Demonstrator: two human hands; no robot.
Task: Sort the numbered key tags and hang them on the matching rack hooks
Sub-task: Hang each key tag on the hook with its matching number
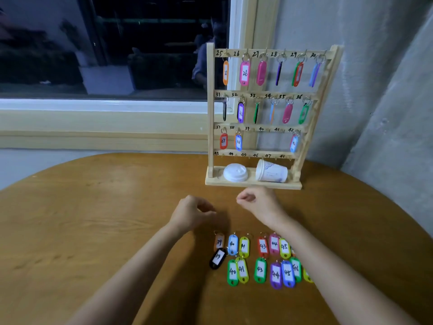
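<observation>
A wooden key rack [210, 109] stands at the table's far side, its rows numbered 25 to 48. Tags hang on every hook of the top two rows. In the third row only hooks 37 [223, 141], 38 [238, 142] and 42 [293, 143] carry tags, and the bottom row is bare. Several loose coloured tags lie in two rows near me, among them a black 39 [217, 258], a blue 40 [232, 244] and a purple 44 [276, 275]. My left hand [190, 213] and my right hand [259, 201] hover between rack and tags, fingers curled, holding nothing I can see.
A white cup lid [235, 172] and a paper cup [271, 171] on its side rest on the rack's base. The round wooden table [93, 219] meets a window sill on the left and a grey wall on the right.
</observation>
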